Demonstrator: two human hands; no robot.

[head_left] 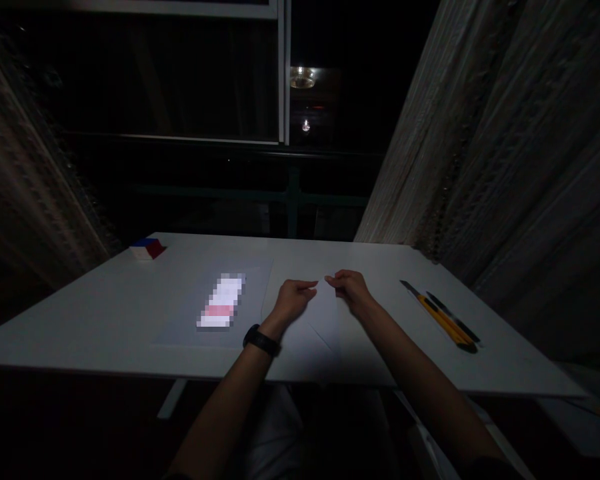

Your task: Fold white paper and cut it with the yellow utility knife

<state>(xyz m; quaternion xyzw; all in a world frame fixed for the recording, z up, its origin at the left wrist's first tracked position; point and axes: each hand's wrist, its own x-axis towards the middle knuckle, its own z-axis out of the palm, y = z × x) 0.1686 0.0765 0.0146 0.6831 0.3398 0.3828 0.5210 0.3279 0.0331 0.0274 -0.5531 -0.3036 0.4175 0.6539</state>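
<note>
A white sheet of paper lies at the middle of the table, with a crease or folded edge showing across its lower part. My left hand pinches the far left side of the sheet between thumb and fingers; a black watch is on that wrist. Opposite it, my right hand pinches the far right side, fingertips close to those of the left. The dim light hides the exact outline of the paper.
Left of my hands, a lit phone with a blurred screen rests on another white sheet. A puzzle cube sits at the table's far left. On the right lie a yellow utility knife and a dark pen.
</note>
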